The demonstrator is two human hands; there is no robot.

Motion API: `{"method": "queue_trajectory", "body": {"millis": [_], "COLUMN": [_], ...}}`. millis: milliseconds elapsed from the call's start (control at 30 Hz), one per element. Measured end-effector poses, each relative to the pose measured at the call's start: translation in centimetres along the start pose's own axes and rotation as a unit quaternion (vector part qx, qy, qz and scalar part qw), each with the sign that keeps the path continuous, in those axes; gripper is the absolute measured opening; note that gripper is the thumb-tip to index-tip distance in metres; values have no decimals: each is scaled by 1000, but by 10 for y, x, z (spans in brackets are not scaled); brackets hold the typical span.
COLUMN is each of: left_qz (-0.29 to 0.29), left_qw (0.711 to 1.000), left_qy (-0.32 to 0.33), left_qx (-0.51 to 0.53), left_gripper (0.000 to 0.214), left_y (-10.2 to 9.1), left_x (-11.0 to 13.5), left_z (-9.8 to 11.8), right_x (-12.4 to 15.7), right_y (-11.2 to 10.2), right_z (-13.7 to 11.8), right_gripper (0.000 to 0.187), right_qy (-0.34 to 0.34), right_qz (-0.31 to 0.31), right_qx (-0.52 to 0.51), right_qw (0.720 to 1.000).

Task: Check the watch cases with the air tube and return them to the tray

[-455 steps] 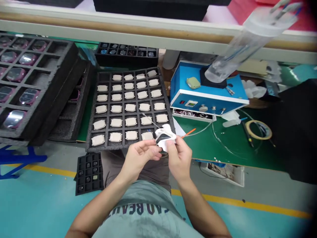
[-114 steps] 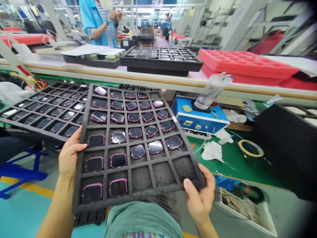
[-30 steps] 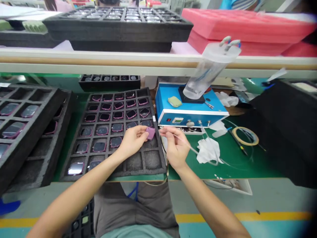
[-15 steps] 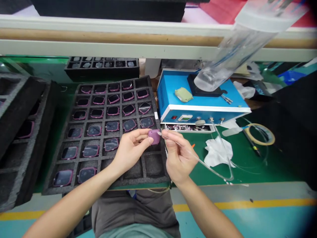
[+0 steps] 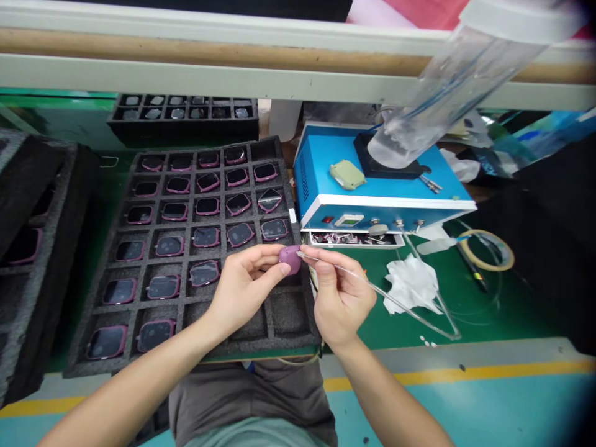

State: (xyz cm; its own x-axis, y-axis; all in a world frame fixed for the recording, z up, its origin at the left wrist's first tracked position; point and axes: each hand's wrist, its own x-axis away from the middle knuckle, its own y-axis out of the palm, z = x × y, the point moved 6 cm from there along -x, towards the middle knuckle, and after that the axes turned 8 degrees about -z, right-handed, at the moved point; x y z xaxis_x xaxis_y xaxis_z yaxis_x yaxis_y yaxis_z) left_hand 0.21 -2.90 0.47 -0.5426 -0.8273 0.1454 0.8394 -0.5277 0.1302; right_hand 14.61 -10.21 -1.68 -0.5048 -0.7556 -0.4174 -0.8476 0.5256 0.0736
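My left hand (image 5: 244,285) pinches a small purple watch case (image 5: 290,257) over the right edge of a black foam tray (image 5: 184,307). Many of the tray's cells hold purple-rimmed watch cases with dark glass; the cells nearest me are bare. My right hand (image 5: 339,292) grips a thin clear nozzle with a tube (image 5: 395,302), its tip touching the purple case. The tube runs right across the green mat toward a blue control box (image 5: 372,189).
A crumpled white wipe (image 5: 412,282) and a tape roll (image 5: 487,248) lie on the green mat to the right. A clear plastic cylinder (image 5: 442,87) leans over the blue box. More black foam trays sit at the left and behind, under a shelf rail.
The view has tilted slightly down. My hands stay together, the nozzle tip now pressed closer to the purple case. Seconds earlier I held the whole tray, which now lies on the bench.
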Motion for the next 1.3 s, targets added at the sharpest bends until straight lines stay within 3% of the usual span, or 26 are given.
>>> {"method": "queue_trajectory", "body": {"millis": [900,1300], "left_qz": [0,18], "left_qw": [1000,998], "left_qy": [24,27], "left_qx": [-4,-55], "left_gripper": [26,27], "left_y": [0,-5], "left_x": [0,-3], "left_z": [0,6], "right_x": [-1,-9], "right_y": [2,8], "right_z": [0,-3], "right_gripper": [14,16], "right_qy": [-9,-19], "right_qz": [-17,-31], "right_qx": [-23,-46], "right_qw": [1000,998]}}
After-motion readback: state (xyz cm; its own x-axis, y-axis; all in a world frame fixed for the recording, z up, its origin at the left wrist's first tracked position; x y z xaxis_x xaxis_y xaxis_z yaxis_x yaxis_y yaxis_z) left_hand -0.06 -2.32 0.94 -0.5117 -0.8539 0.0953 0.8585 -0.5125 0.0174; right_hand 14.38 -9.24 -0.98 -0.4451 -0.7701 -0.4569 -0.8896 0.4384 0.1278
